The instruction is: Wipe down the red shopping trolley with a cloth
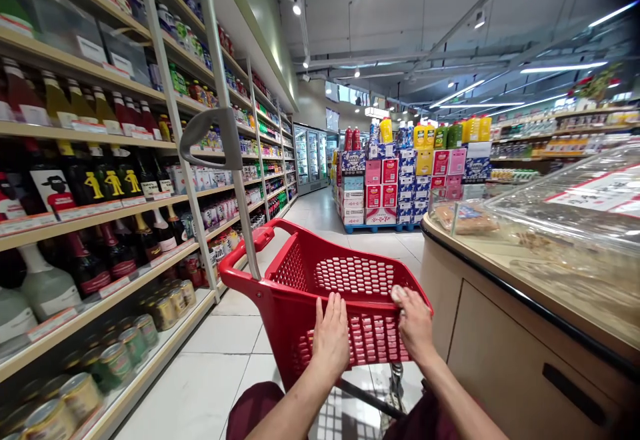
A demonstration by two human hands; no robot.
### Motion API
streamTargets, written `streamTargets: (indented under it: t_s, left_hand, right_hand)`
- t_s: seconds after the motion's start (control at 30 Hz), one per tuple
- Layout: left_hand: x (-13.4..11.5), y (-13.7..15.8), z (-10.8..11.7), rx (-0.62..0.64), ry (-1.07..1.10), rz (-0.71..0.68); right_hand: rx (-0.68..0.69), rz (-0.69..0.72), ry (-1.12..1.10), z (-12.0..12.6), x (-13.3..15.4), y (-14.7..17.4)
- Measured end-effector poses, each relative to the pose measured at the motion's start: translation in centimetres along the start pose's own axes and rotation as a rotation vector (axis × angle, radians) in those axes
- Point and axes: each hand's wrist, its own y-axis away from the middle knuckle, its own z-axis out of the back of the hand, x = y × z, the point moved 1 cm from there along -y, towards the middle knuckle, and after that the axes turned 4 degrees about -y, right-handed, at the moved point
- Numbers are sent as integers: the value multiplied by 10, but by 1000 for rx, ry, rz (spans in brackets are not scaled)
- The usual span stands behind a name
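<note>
A red plastic shopping cart (295, 300) with perforated walls stands side-on before me, its basket bare inside where I can see in. My left hand (331, 333) lies flat at the cart's near wall, fingers stretched upward and holding nothing. At the rim near the basket's right end, my right hand (416, 327) is closed round a small whitish wad (399, 294), perhaps cloth or tissue; its exact kind is unclear. From the cart's left end rises a metal pole with a grey loop handle (213, 139).
Shelves (95, 220) of bottles and cans line the left side. On the right, a wooden counter (500, 347) with clear covers stands close to the cart. Stacked drink cartons (383, 187) stand on blue pallets ahead, and glass-door fridges (310, 153) are farther back.
</note>
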Motion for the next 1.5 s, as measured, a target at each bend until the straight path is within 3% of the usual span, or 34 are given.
streamTargets:
  t_s: [0.17, 0.37, 0.53, 0.6, 0.7, 0.77, 0.9, 1.07, 1.13, 1.3, 1.37, 1.5]
  left_hand:
    - [7, -1, 2, 6, 17, 42]
    - [11, 2, 3, 15, 31, 20]
    - [25, 4, 4, 7, -12, 60]
    - [32, 7, 4, -4, -33, 88]
    - [35, 10, 5, 5, -33, 89]
    - [35, 11, 7, 23, -20, 96]
    - [51, 15, 9, -2, -11, 119]
    - [79, 21, 7, -33, -42, 215]
    - [80, 21, 6, -28, -43, 223]
    - [76, 22, 4, -65, -71, 207]
    - [77, 24, 2, -79, -83, 194]
    - [79, 25, -4, -82, -64, 212]
  right_hand:
    - [123, 309, -124, -17, 37, 4]
    - [3, 29, -18, -9, 16, 1]
    - [106, 350, -191, -22, 51, 10]
    - [74, 299, -203, -23, 51, 9]
    - [21, 102, -140, -25, 49, 3]
    - [52, 129, -139, -30, 59, 2]
    - [129, 320, -199, -34, 69, 7]
    - [13, 110, -116, -27, 38, 6]
    - [17, 117, -138, -34, 55, 4]
    - [96, 346, -288, -52, 127, 0]
    - [106, 377, -290, -45, 119, 0]
    - [10, 263, -193, -21, 43, 14]
